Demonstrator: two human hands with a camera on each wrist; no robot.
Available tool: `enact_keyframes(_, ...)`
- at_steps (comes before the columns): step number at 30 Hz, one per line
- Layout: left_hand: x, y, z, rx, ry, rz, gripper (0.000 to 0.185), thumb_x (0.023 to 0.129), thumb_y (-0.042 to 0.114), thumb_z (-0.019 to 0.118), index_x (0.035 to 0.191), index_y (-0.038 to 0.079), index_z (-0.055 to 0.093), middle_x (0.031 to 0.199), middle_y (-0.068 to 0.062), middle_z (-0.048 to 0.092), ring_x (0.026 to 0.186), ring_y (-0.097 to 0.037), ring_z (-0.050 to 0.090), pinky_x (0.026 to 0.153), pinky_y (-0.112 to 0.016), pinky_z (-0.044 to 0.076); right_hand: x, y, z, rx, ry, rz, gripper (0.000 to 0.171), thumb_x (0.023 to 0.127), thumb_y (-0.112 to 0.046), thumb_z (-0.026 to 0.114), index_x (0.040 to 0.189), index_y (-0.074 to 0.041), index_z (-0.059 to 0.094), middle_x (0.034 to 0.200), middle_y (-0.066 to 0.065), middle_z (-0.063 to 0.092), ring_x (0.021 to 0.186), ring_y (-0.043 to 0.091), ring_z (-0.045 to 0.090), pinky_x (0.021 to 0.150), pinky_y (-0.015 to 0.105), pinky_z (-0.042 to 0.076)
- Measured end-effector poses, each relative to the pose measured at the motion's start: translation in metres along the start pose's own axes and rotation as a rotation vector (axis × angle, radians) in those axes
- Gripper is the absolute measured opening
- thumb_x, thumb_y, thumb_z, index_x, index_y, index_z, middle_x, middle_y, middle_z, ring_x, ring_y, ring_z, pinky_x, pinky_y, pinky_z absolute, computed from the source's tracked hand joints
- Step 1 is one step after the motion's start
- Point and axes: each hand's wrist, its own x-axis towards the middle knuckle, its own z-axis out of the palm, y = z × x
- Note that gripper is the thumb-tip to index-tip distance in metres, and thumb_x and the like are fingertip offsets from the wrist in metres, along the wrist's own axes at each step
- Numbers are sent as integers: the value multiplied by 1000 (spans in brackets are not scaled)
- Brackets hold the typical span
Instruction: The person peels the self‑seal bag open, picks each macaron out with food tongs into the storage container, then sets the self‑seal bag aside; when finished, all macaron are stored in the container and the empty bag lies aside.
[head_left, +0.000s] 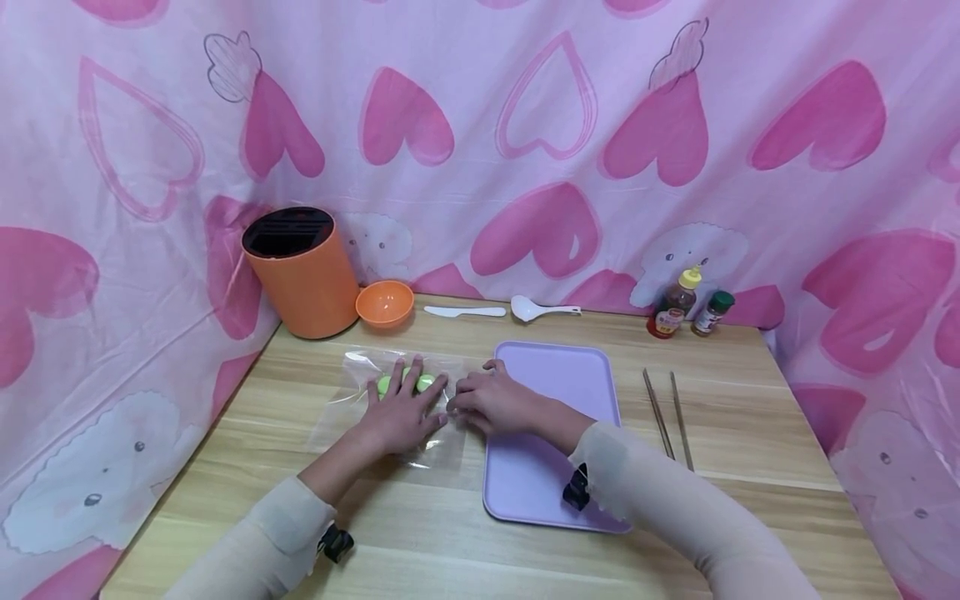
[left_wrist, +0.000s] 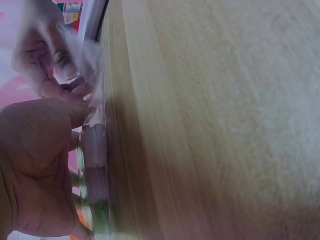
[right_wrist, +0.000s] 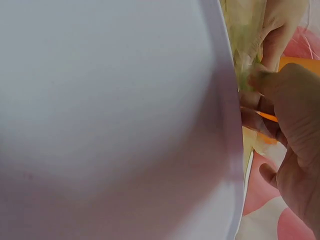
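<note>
The left hand (head_left: 401, 412) lay flat with fingers spread, pressing down on a clear plastic bag (head_left: 352, 375) spread on the wooden tabletop (head_left: 750, 433). A green object (head_left: 405, 382) sat inside the bag, partly under those fingertips. The right hand (head_left: 491, 402) rested just beside it, its curled fingers seeming to pinch the bag's right edge, though the wrist views were too blurred to be sure. Its forearm crossed a lilac tray (head_left: 558, 375). Near the tray's right side lay chopsticks (head_left: 667, 412). Along the back stood an orange knife holder (head_left: 303, 275), an orange bowl (head_left: 385, 302), a white knife (head_left: 465, 312), a white spoon (head_left: 542, 310) and two bottles (head_left: 686, 304).
</note>
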Motion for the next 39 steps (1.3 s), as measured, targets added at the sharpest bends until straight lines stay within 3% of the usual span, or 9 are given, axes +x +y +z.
enact_keyframes(6, 3, -1, 1, 0, -2, -9, 72, 113, 58, 53, 176, 35, 28, 187, -20, 0, 172, -53, -5, 125, -91, 3, 2, 0, 4, 7, 6, 2, 5, 103, -25, 79, 105, -28, 81, 104, -10, 70, 104, 16, 62, 107, 65, 43)
enact_keyframes(9, 4, -2, 3, 0, -3, -12, 72, 112, 57, 55, 176, 35, 29, 187, -20, 1, 172, -53, -5, 124, -92, 4, 3, 0, 4, 4, 4, -3, 6, 103, -23, 79, 99, -28, 79, 102, -10, 69, 103, 16, 61, 106, 66, 44)
enact_keyframes(22, 3, -2, 1, -23, 5, -10, 73, 112, 58, 55, 176, 37, 28, 187, -20, 0, 172, -52, -6, 125, -92, 2, -14, 5, -7, 59, -22, -2, 6, 103, -22, 78, 106, -26, 80, 115, -11, 77, 113, 14, 68, 113, 69, 41)
enact_keyframes(28, 1, -11, 1, -44, -14, 49, 80, 108, 67, 56, 176, 38, 27, 187, -19, -2, 171, -54, -9, 123, -93, 0, -12, 1, -6, 9, 15, -53, 15, 102, -33, 80, 116, -29, 82, 107, -11, 74, 108, 16, 66, 109, 73, 45)
enact_keyframes(32, 0, -15, 0, -60, -31, 100, 87, 104, 71, 62, 176, 37, 28, 187, -20, -3, 170, -56, -10, 122, -94, -1, -10, -2, -4, 7, 4, -45, 10, 101, -36, 81, 111, -32, 82, 103, -10, 69, 106, 17, 63, 109, 72, 44)
enact_keyframes(39, -2, -15, -1, -29, -35, 107, 90, 101, 68, 67, 176, 35, 29, 187, -20, -3, 170, -57, -10, 123, -94, 0, -10, -4, -3, 28, -25, -33, 3, 100, -31, 83, 100, -31, 80, 107, -11, 69, 112, 16, 64, 114, 72, 43)
